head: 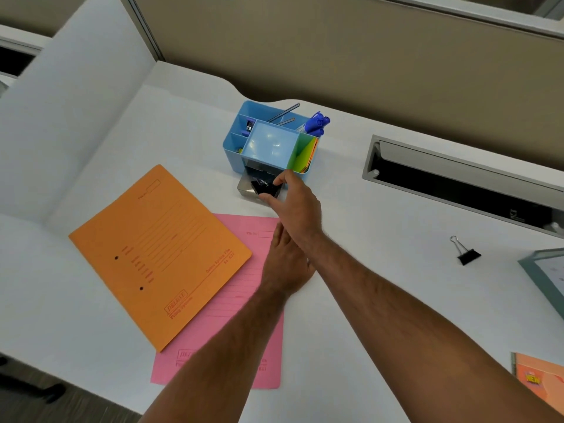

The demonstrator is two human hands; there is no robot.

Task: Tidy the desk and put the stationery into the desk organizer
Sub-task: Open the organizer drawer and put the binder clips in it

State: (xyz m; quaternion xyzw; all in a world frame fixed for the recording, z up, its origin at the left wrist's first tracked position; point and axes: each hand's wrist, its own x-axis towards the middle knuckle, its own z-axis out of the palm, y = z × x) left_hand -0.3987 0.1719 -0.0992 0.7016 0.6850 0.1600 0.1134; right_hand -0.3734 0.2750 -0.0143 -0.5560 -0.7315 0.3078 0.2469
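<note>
Right hand [293,203] over the blue desk organizer's [268,145] pulled-out drawer [247,187], fingers pinching a black binder clip [265,188]. Left hand [285,264] flat on pink folder [244,300], fingers relaxed. Second binder clip [467,253] lies well right.

Left hand [287,264] fingertips under right forearm [396,288]

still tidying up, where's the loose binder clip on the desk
In the head view the black binder clip lies alone on the white desk at the right, below the grey cable slot and well right of the blue organizer.

A grey cable slot [457,181] (open) beside beige partition [335,56].
</note>
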